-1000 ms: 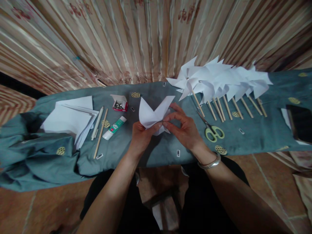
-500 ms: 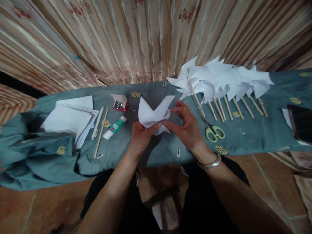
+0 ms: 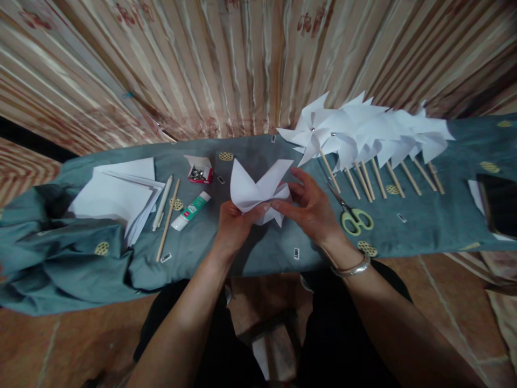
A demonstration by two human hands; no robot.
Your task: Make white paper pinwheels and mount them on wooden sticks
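A white paper pinwheel head [image 3: 258, 188], its blades curled inward, is held above the cloth in front of me. My left hand [image 3: 236, 223] grips it from the left, thumb pressed on its middle. From the right, my right hand [image 3: 311, 207] has its thumb at the same middle and its fingers behind a blade. Between the thumbs there may be a small pin, too small to make out. Left of the hands lie a green and white glue stick [image 3: 191, 210], a wooden stick [image 3: 168, 221] and an open red box of metal pushpins [image 3: 200, 171].
Several finished pinwheels [image 3: 363, 132] on sticks lie in a row at the right. Green-handled scissors [image 3: 355, 220] rest in front of them, and a dark phone [image 3: 496, 205] at the far right. White paper sheets [image 3: 117, 194] and a white pen [image 3: 163, 202] lie left on the blue-green cloth [image 3: 258, 258].
My right hand has shifted slightly, its fingers now lower behind the blade. The paper head stays in about the same place, with its right blade opened out a little.
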